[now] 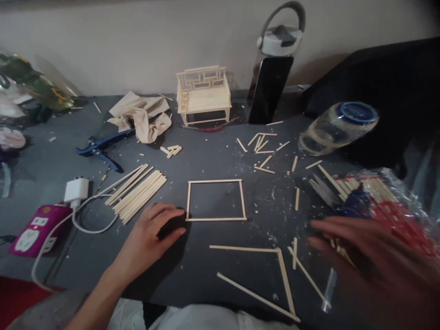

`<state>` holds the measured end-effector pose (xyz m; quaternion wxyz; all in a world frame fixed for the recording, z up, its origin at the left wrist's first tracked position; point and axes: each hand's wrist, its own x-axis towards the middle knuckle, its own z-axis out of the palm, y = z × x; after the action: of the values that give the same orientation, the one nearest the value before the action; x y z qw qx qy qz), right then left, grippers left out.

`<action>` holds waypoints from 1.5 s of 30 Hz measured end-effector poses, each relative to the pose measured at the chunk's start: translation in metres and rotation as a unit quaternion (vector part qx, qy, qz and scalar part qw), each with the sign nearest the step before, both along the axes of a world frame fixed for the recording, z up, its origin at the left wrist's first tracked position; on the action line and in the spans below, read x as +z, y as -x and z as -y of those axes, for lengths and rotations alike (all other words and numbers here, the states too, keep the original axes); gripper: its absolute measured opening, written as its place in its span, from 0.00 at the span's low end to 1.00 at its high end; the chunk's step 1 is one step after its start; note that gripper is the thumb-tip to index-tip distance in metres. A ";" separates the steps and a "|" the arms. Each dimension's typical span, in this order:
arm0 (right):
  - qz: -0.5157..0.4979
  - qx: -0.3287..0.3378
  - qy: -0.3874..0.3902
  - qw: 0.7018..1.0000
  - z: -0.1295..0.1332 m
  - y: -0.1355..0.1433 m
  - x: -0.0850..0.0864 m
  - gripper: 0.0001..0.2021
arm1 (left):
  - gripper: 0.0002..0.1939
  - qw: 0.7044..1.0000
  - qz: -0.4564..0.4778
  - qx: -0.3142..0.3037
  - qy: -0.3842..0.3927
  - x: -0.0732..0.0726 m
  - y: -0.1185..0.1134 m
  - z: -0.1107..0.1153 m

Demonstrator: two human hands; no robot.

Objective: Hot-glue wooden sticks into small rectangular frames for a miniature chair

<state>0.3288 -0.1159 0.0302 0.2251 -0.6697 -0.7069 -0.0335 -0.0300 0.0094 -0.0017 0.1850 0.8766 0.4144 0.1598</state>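
My left hand (151,233) rests on the dark table, thumb and fingers apart, holding nothing. Just beyond its fingertips lies a small rectangular frame of thin wooden sticks (216,219). Nearer to me, a partial frame of sticks (245,249) is joined at one corner and stands apart at its left side. At the right, my right hand (371,256) is smeared by motion, its fingers stretching left. A yellowish thing (343,252) shows beneath its palm; whether the hand holds it I cannot tell. Close by lie loose sticks (307,275) and a small clear tube (329,291).
A bundle of sticks (140,195), blue cutters (99,149) and a purple power socket (39,229) with a white cable are left. Behind stand a miniature wooden bench (206,98), a phone (270,89) against a bottle, and a jar (332,130). Plastic packets (395,197) lie right.
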 end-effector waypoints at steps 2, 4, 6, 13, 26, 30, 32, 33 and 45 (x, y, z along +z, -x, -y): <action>-0.027 0.062 0.015 0.998 -0.015 0.025 -0.003 0.09 | 0.11 1.000 0.024 0.003 0.003 -0.003 -0.001 0.001; -0.031 0.083 0.038 0.995 -0.027 0.043 -0.009 0.09 | 0.09 0.999 0.044 -0.003 0.002 -0.005 -0.003 0.001; -0.032 0.088 0.055 0.994 -0.034 0.054 -0.014 0.08 | 0.08 0.998 0.060 -0.011 0.000 -0.006 -0.006 0.000; -0.056 0.075 0.088 0.992 -0.044 0.069 -0.023 0.06 | 0.04 0.997 0.075 -0.003 -0.006 -0.009 -0.009 -0.003; -0.079 0.059 0.096 0.991 -0.047 0.076 -0.029 0.08 | 0.05 0.997 0.072 0.015 -0.018 -0.013 -0.011 -0.003; -0.089 0.070 0.096 0.989 -0.048 0.077 -0.029 0.09 | 0.05 0.996 0.083 0.016 -0.017 -0.016 -0.010 -0.004; -0.087 0.074 0.096 0.989 -0.048 0.078 -0.028 0.09 | 0.05 0.996 0.086 0.017 -0.010 -0.017 -0.009 -0.004; -0.084 0.077 0.097 0.989 -0.049 0.078 -0.028 0.09 | 0.05 0.996 0.086 0.018 -0.008 -0.017 -0.009 -0.004; -0.054 0.130 0.096 0.985 -0.058 0.076 -0.017 0.08 | 0.06 0.997 0.070 -0.022 -0.037 -0.008 -0.011 -0.003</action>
<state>0.2532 -0.0580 0.0131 0.1993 -0.5918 -0.7746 0.1002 -0.0193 0.0128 -0.0099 0.1845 0.8784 0.3750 0.2318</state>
